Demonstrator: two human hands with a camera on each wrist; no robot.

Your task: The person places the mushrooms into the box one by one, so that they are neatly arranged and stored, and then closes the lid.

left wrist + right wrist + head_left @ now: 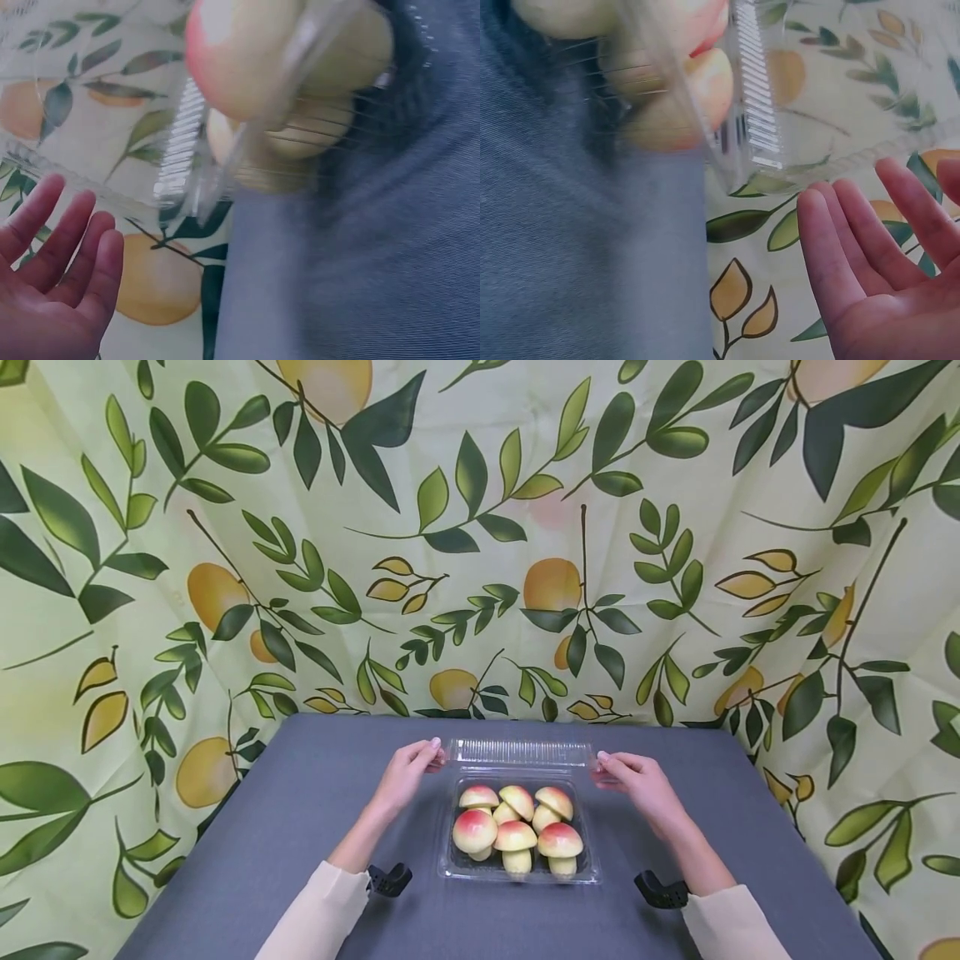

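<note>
A clear plastic clamshell box point(444, 865) sits on the table, holding several mushroom-shaped pieces point(515, 835) with pale stems and cream caps blushed red. Its transparent lid point(521, 752) stands raised at the far side, ribbed along one edge. At the lid's left edge, my left hand point(405, 774) pinches it, thumb uppermost. My right hand point(637, 783) grips the opposite edge in the same way. In the left wrist view, the fingers point(109, 262) touch the lid's rim and the thumb is out of sight. The right fingertips point(810, 196) meet the rim in the right wrist view.
A dark grey cloth covers the table point(300, 793). Right behind it hangs a curtain point(480, 610) printed with leaves and orange fruit, which also runs along both sides. Black straps point(390, 881) circle both wrists.
</note>
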